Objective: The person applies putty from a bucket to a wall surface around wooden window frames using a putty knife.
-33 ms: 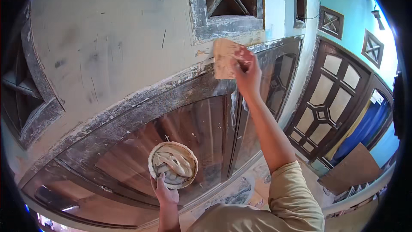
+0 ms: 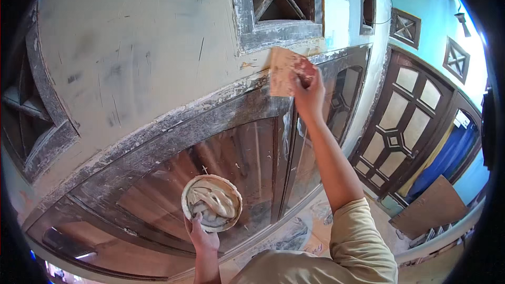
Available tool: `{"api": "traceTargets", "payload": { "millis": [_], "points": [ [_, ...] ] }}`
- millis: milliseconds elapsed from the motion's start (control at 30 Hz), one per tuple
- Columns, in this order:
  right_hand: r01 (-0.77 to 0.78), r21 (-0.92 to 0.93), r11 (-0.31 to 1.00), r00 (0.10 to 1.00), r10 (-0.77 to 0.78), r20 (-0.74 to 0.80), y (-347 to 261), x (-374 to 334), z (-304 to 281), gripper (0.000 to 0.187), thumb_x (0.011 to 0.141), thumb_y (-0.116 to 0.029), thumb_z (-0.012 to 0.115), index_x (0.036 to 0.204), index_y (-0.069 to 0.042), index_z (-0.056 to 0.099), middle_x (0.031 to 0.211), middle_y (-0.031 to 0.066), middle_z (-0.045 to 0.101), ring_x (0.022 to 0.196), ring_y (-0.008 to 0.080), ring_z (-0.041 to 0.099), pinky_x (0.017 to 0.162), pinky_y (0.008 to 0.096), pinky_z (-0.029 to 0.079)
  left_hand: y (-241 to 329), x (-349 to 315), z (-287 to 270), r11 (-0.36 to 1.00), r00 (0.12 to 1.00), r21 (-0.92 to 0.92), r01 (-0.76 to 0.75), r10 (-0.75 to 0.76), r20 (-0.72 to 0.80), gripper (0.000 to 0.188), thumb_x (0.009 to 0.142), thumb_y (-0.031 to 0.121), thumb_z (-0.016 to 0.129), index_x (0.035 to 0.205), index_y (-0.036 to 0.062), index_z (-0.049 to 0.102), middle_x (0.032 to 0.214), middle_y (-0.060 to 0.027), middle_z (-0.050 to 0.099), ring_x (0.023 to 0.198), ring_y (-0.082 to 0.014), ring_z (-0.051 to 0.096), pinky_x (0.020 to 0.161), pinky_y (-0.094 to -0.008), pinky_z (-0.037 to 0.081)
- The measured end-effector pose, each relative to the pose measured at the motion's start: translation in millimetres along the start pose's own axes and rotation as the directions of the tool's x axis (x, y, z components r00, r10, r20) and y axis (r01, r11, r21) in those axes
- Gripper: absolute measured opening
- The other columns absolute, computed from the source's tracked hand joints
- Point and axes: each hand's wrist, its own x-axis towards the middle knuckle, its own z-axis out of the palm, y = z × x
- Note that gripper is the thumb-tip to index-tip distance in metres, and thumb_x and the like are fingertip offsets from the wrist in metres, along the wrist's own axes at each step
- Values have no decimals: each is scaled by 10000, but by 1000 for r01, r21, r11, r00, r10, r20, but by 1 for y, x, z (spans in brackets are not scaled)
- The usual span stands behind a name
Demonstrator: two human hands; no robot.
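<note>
My right hand (image 2: 309, 89) is closed around a flat, squarish putty spreader (image 2: 281, 72). Cream filler coats most of the blade, and dark red shows close to my fingers. The spreader is up at the strip of wall (image 2: 247, 67) between the small window frame and the top rail of the dark wooden frame (image 2: 221, 110). Lower down, my left hand (image 2: 202, 236) supports a round bowl (image 2: 235, 189) from below, its thumb hooked over the near rim. Thick cream putty (image 2: 215, 200) with smooth swirls fills much of the bowl. My left fingers are mostly hidden beneath it.
Above the spreader is a grey-stained window frame (image 2: 279, 36) with crossed bars. Glass panels (image 2: 210, 158) fill the wooden frame behind the bowl. Another lattice frame (image 2: 39, 150) stands at the left. On the right are a panelled door (image 2: 400, 121), a blue curtain (image 2: 436, 163) and a leaning brown board (image 2: 434, 208).
My right hand and the spreader have shifted slightly to the right along the wall strip. My left hand and the bowl stay practically where they were.
</note>
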Motion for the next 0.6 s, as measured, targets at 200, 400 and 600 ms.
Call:
{"api": "traceTargets", "payload": {
  "millis": [200,400,600],
  "points": [
    [139,125,982,989,-132,-61,12,8,-9,329,848,-170,738,1049,7,546,855,115,707,745,151,686,634,301,524,-12,5,-13,1000,1000,-9,-12,12,-3,522,854,50,546,1362,95,440,1318,-84,505,1223,-258,493,1034,-440,408],
    [319,-22,947,933,-310,185,-7,-4,26,378,829,-220,754,1041,8,539,856,170,701,787,228,713,662,335,527,-15,8,-9,999,996,19,-47,45,79,536,854,88,549,1377,103,433,1333,-103,503,1249,-285,484,1038,-466,411],
    [156,-32,987,984,-159,-84,37,38,-15,310,818,-71,715,1073,7,556,893,148,715,761,172,697,663,310,530,-9,1,-3,996,997,71,-55,59,-57,554,857,97,546,1395,112,415,1366,-104,477,1266,-289,466,1044,-475,403]
  ]
}}
